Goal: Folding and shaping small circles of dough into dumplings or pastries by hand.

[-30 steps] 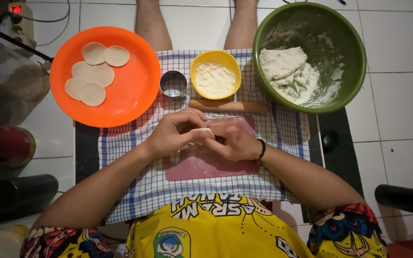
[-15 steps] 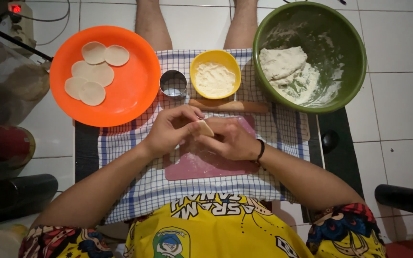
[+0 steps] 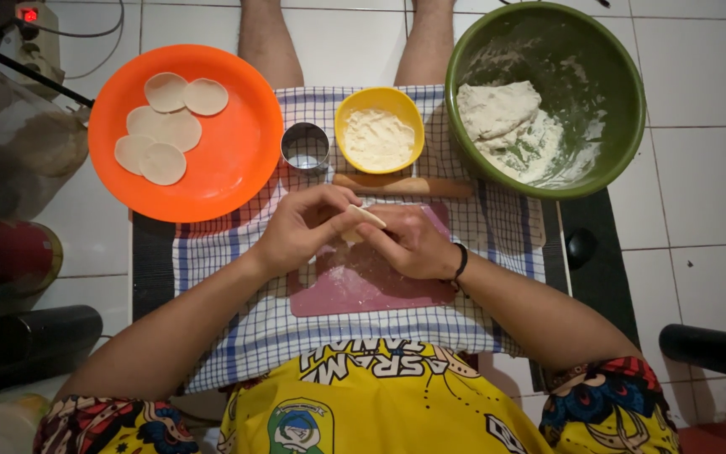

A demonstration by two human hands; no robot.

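Nearest the viewer, a floured pink board [image 3: 363, 290] lies on a checked cloth [image 3: 237, 328]. Above it, the left hand [image 3: 300, 231] and right hand [image 3: 409, 244] together pinch a small flat piece of dough [image 3: 365, 217], fingertips meeting at its edge. Beyond lie a wooden rolling pin [image 3: 403, 185], a metal ring cutter [image 3: 305, 148] and a yellow bowl of flour [image 3: 379, 129]. Farthest: orange plate [image 3: 237, 160] bearing cut dough discs [image 3: 161, 126], left; green bowl [image 3: 607, 109] holding a dough mass [image 3: 497, 109], right.

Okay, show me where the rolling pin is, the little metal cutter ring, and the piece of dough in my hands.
Rolling pin [image 3: 403, 186], head view, middle of the wooden shaft.
Metal cutter ring [image 3: 305, 148], head view, on its round rim.
Piece of dough [image 3: 365, 219], head view, pale edge showing between the fingers.
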